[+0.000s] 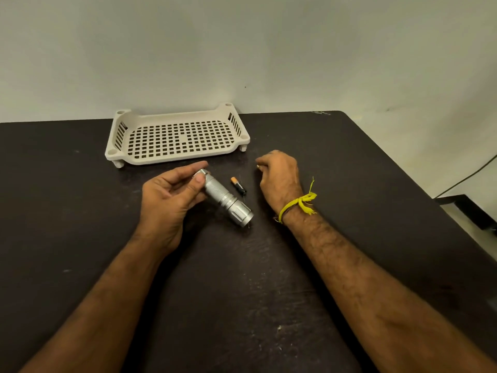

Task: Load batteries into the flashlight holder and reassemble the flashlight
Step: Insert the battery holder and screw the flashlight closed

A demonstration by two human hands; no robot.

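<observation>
A silver flashlight [226, 198] lies slanted on the black table [80, 200], its wide head toward me and to the right. My left hand [169, 195] grips its narrow tail end between thumb and fingers. One small black battery with an orange tip [238, 185] lies on the table just right of the flashlight body. My right hand [279, 176] rests beyond the battery with its fingers curled in; what they enclose is hidden. A yellow thread is tied around that wrist.
A beige perforated plastic tray [177, 135] stands on short legs at the back of the table against the wall. The table's right edge runs diagonally at far right, with a dark cable [468, 179] beyond it.
</observation>
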